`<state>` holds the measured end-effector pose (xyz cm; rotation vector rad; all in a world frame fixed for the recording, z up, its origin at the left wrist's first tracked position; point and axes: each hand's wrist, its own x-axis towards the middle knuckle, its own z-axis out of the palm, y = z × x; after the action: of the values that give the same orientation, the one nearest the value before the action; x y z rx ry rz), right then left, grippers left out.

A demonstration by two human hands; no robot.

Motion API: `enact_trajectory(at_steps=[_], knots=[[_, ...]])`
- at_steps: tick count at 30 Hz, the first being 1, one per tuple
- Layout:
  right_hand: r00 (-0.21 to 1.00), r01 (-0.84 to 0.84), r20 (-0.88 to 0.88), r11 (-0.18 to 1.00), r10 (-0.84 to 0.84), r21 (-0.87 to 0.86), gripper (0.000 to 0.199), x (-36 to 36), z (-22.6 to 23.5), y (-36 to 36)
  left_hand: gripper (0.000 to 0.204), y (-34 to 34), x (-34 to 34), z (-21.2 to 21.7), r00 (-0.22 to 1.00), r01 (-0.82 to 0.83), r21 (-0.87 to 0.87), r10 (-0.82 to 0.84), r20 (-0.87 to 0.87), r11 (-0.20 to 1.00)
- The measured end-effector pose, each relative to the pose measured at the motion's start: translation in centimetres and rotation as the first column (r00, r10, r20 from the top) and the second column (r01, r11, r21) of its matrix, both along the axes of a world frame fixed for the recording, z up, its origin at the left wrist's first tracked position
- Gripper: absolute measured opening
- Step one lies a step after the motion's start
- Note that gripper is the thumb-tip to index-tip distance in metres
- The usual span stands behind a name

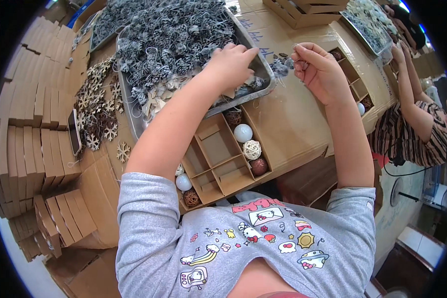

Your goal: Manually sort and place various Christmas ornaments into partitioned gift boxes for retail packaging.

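My left hand [232, 67] is over the right end of a metal tray [270, 82] heaped with frosted grey pinecones [169, 42] on thin thread loops. Its fingers are apart and bent down among the pinecones, the tips partly hidden. Pale star-like flat pieces [156, 105] lie along the tray's near side. To the right of the tray, my right hand [319, 72] is raised and closed, thumb and forefinger pinching what looks like a thin thread. Beside its fingers is a small bunch of frosted pinecones [281, 67]; whether it hangs from that thread is unclear.
A divided cardboard box [226, 187] before me holds white, woven and brown balls in its side compartments. Another divided box [350, 77] lies at right. Wooden snowflakes [102, 107], a phone [74, 131] and stacked cardboard boxes [27, 164] are at left. A co-worker in a striped top [407, 131] works at right.
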<state>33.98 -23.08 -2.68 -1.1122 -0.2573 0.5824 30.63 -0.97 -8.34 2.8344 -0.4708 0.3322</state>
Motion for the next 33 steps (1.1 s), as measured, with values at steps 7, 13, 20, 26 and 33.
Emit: enact_trajectory(at_steps=[7,13,20,26,33], knots=[[0.999,-0.037,-0.009,0.998,0.037,0.049,0.010,0.6,-0.5,-2.4,0.033,1.8,0.1,1.7,0.987,-0.025,-0.009,0.024,-0.162,1.000],[0.998,-0.067,0.001,0.996,0.067,0.066,0.010,0.6,-0.5,-2.1,0.029,3.3,-0.7,2.5,0.980,0.033,-0.209,-0.073,-0.184,0.977],[0.997,-0.067,0.036,0.995,0.064,0.080,0.010,0.2,0.2,-2.1,0.018,2.9,-1.1,4.8,0.992,-0.085,-0.522,0.021,-0.127,0.849],[0.996,-0.046,0.073,0.996,0.041,0.072,0.010,0.1,0.2,-3.4,0.018,2.5,-1.0,8.8,0.998,-0.031,-0.122,0.038,0.050,0.992],[0.998,-0.038,0.063,0.996,0.033,0.085,0.011,-0.4,-0.2,-4.1,0.019,4.4,0.1,8.5,0.985,-0.094,-0.712,-0.041,-0.169,0.696]])
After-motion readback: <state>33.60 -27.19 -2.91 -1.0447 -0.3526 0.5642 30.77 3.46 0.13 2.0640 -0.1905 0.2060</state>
